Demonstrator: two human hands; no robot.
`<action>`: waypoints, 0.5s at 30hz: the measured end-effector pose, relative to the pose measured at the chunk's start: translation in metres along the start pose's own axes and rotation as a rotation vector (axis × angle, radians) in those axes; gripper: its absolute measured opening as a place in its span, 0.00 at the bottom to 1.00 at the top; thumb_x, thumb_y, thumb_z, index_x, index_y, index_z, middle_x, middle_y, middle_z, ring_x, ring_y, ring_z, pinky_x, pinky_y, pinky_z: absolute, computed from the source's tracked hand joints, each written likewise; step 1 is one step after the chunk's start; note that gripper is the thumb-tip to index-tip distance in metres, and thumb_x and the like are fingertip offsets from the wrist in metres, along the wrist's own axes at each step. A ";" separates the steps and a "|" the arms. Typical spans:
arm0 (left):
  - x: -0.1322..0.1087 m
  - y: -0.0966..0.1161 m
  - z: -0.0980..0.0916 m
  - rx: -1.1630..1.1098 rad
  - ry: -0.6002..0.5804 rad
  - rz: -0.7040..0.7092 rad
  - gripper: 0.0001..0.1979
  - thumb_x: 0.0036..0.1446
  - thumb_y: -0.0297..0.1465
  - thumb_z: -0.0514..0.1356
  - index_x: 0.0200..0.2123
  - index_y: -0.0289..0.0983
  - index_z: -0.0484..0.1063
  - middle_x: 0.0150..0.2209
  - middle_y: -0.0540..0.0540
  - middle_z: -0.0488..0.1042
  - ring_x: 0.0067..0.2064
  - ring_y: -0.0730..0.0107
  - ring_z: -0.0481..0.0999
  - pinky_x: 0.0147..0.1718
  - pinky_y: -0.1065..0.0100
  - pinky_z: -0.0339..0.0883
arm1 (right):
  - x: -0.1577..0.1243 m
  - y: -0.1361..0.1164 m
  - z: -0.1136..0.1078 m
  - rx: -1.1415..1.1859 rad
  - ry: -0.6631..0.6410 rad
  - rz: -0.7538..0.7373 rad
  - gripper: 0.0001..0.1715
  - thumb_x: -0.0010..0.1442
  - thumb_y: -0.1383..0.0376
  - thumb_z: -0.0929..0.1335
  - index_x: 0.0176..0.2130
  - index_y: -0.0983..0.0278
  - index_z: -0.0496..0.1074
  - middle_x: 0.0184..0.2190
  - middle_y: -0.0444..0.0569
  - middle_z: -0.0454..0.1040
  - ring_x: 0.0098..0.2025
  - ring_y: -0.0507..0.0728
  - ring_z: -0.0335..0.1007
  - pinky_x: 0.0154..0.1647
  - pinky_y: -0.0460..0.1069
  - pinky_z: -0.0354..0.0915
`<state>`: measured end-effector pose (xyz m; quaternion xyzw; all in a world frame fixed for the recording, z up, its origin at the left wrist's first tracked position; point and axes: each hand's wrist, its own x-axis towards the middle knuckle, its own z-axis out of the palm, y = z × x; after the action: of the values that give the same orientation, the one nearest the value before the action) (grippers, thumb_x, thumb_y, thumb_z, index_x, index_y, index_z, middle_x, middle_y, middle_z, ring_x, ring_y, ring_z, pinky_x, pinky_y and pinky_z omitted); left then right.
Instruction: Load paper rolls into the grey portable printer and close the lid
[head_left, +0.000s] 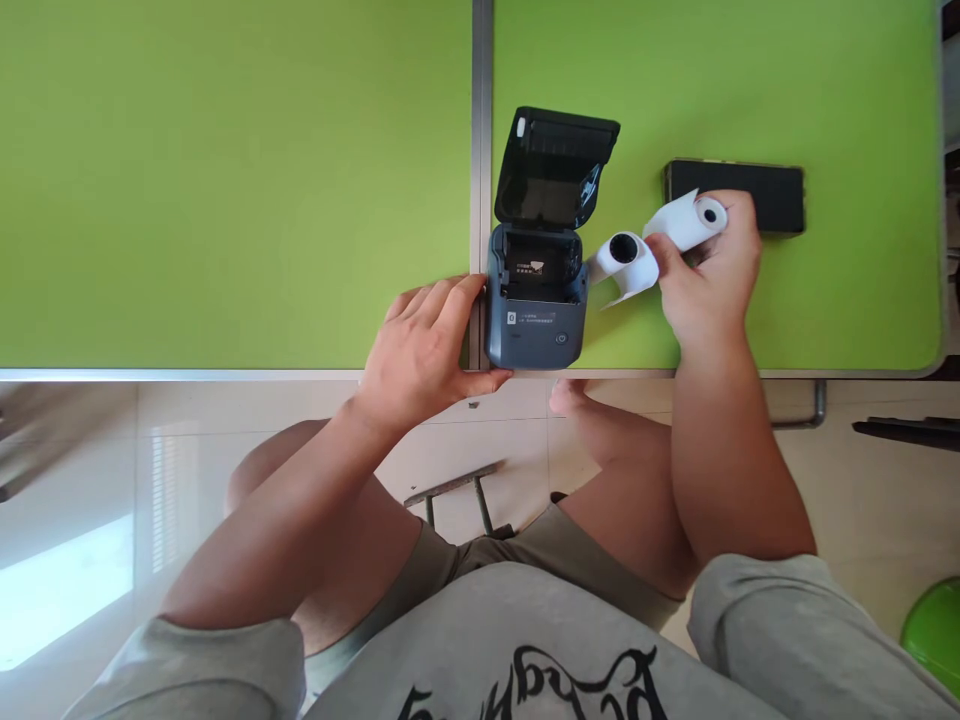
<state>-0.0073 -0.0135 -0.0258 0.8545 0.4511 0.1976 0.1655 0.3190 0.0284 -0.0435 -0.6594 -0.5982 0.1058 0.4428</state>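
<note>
Right at the near edge of the green table sits a small dark printer, just past the grey strip that splits the top in two. Stands with its lid flipped up and back, so the inside shows. Is held on its left side by the left hand, fingers curled over the corner and thumb along the front edge.

Just to the right, above the table, float two white paper rolls. Are both gripped by the right hand: the left roll close beside the printer with a loose paper end hanging down, the right roll higher up in the curled fingers. Behind that hand lies a flat black box on the green top.

Below the table edge shows a pale tiled floor, bright with light at the left. Under the knees stands a grey metal stool leg. Far down in the right corner peeks something round and green.
</note>
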 end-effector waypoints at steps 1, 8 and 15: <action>0.000 0.000 0.000 0.004 -0.001 -0.003 0.47 0.59 0.65 0.56 0.65 0.33 0.64 0.60 0.33 0.76 0.61 0.46 0.76 0.59 0.52 0.67 | -0.001 0.001 0.002 0.034 -0.003 -0.012 0.25 0.50 0.78 0.72 0.45 0.60 0.65 0.39 0.44 0.72 0.37 0.51 0.69 0.41 0.50 0.65; 0.001 0.002 -0.002 0.019 -0.014 -0.006 0.48 0.57 0.67 0.55 0.64 0.33 0.65 0.58 0.34 0.77 0.59 0.46 0.77 0.58 0.52 0.68 | -0.003 0.005 0.003 0.146 -0.012 -0.162 0.34 0.48 0.79 0.72 0.53 0.61 0.68 0.44 0.49 0.78 0.41 0.54 0.74 0.41 0.51 0.66; 0.000 0.002 -0.001 0.018 -0.007 -0.003 0.47 0.58 0.66 0.55 0.64 0.33 0.65 0.58 0.34 0.76 0.58 0.46 0.77 0.58 0.51 0.67 | -0.024 -0.038 -0.014 0.096 0.236 -0.438 0.14 0.61 0.67 0.66 0.47 0.62 0.73 0.39 0.48 0.71 0.42 0.56 0.71 0.45 0.56 0.64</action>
<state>-0.0064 -0.0140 -0.0241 0.8560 0.4534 0.1904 0.1594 0.2954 -0.0035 -0.0180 -0.5000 -0.6654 -0.0425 0.5527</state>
